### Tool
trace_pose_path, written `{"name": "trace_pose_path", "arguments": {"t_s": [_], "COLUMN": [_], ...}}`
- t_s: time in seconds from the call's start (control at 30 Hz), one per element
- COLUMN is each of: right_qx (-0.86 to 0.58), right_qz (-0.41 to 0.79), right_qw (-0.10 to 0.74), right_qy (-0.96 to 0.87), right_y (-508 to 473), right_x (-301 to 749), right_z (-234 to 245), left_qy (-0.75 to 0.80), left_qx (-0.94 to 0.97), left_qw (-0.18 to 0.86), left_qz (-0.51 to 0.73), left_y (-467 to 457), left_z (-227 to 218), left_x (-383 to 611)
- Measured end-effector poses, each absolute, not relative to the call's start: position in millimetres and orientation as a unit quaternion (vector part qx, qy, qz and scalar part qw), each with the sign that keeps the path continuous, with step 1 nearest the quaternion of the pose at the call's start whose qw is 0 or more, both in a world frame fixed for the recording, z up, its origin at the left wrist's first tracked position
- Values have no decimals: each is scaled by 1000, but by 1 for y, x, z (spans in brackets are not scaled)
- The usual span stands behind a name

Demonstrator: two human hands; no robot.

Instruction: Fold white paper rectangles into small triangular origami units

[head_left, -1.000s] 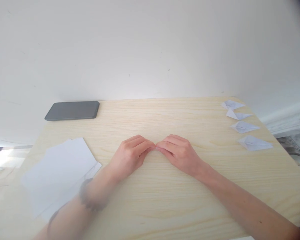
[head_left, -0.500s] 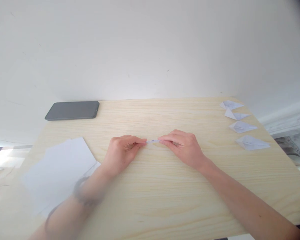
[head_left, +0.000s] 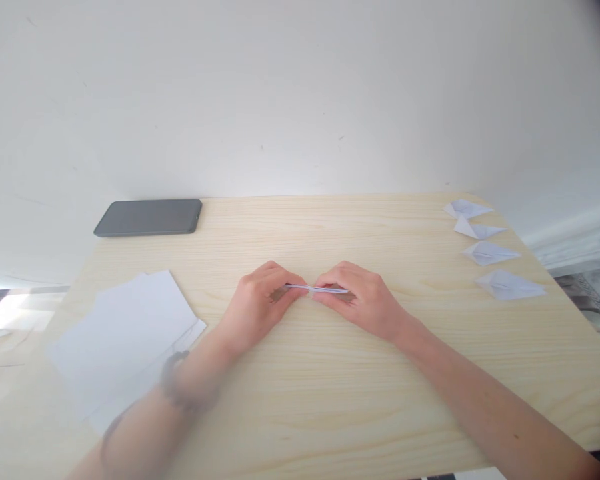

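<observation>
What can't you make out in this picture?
Thin folded white paper, head view: partly hidden by left hand and right hand.
Flat white paper sheets, head view: near side blurred, partly behind left forearm.
White object, material unclear, head view: cut off by bottom edge.

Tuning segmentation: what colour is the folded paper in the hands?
White; the folded paper shows best in the head view.

Left grip [head_left: 258, 300], right grip [head_left: 369, 298] — pinching, close together
</observation>
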State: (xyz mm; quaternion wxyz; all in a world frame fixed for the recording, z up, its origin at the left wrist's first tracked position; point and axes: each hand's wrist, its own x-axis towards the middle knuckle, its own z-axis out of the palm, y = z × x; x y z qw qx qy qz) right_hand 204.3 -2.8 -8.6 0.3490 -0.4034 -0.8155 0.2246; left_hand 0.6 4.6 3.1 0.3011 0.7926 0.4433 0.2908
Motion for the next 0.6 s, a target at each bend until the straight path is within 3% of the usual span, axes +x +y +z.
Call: {"name": "trace_pose_path", "arguments": {"t_s": [0.33,0.6], "right_qx": [-445,-431], "right_qz": [213,155], "right_qw": [370,373], "right_qy": [-787,-807], "right_y": [1,-2], "right_x": [210,207], "right_z": [-7,-8], "left_qy": [360,382], "left_qx": [856,853], "left_qw": [233,177], "left_qz": [289,307], "left_y": [7,6], "left_z": [-7,-8], "left_x": [-10,-4]}}
